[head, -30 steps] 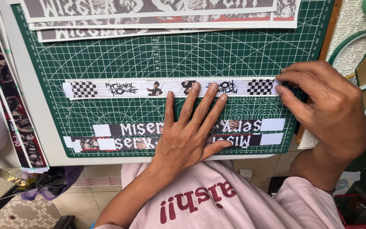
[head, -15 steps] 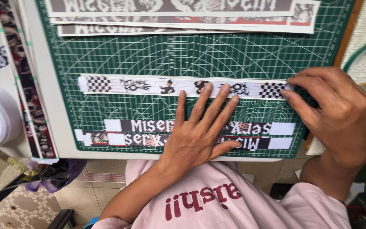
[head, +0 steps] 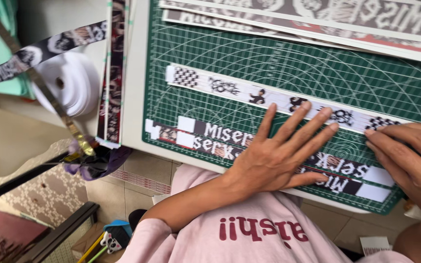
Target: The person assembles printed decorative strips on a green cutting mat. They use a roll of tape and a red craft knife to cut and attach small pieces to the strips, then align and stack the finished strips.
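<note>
My left hand [head: 281, 153] lies flat with fingers spread on a green cutting mat [head: 278, 68], its fingertips touching a long white paper strip [head: 239, 92] printed with checkered squares and small black figures. The palm covers part of two dark lettered strips [head: 210, 139] near the mat's front edge. My right hand [head: 410, 158] rests at the right end of the white strip, fingers curled down onto it and the mat. Neither hand grips anything that I can see.
More printed strips and sheets [head: 347, 19] lie across the far side of the mat. A white tape roll [head: 69, 83] and a stack of dark printed strips [head: 115, 73] sit to the left. A tiled floor shows below the table edge.
The view has swung left and tilted, so the mat now runs diagonally and the tape roll has come into sight. Both hands keep the same places on the strips.
</note>
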